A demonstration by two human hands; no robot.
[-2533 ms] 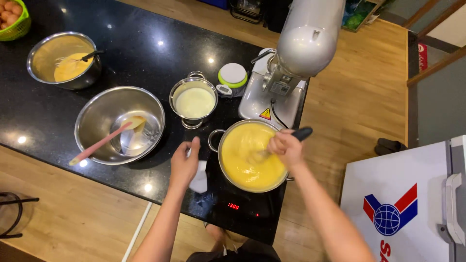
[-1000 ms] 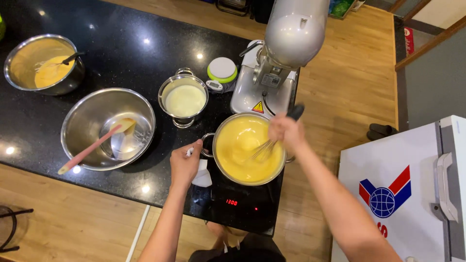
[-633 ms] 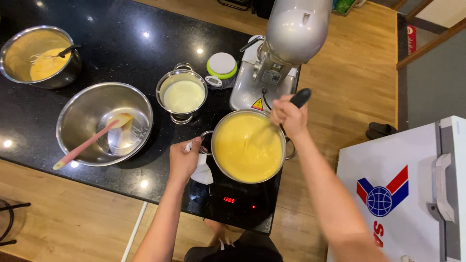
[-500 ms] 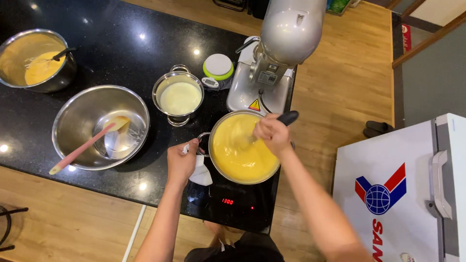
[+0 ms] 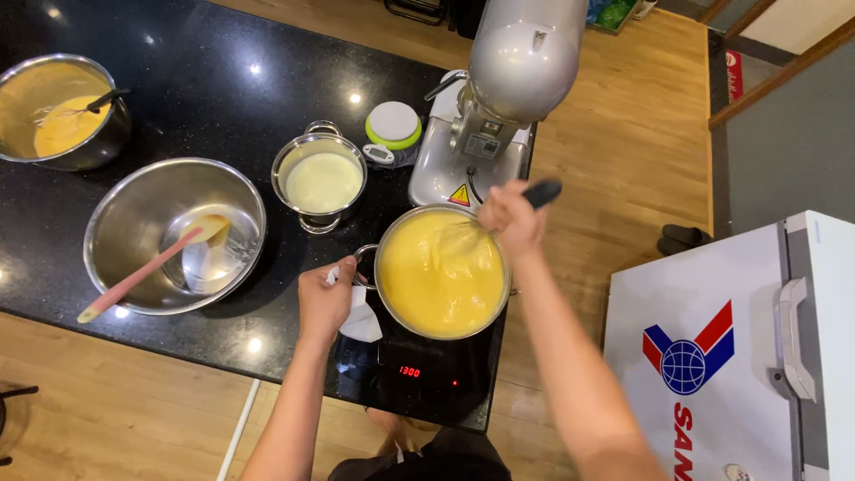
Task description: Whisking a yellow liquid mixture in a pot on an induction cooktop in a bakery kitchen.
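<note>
A black polished countertop (image 5: 178, 80) carries everything, set over a wooden floor (image 5: 623, 116). The induction hob (image 5: 410, 370) lies under the held pot (image 5: 441, 272); just beyond the whisking grip stands a grey stand mixer (image 5: 499, 98), with a small kitchen scale (image 5: 394, 129) beside it. Left of the handle grip sit a small milk pot (image 5: 321, 178), a wide steel bowl (image 5: 174, 236) and, farthest, a batter bowl (image 5: 58, 111).

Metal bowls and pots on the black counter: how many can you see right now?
4. A pot of yellow batter on the cooktop under the whisk; a small pot of pale liquid behind it; a wide bowl with a pink spatula; a bowl at far left, partly cut off.
</note>
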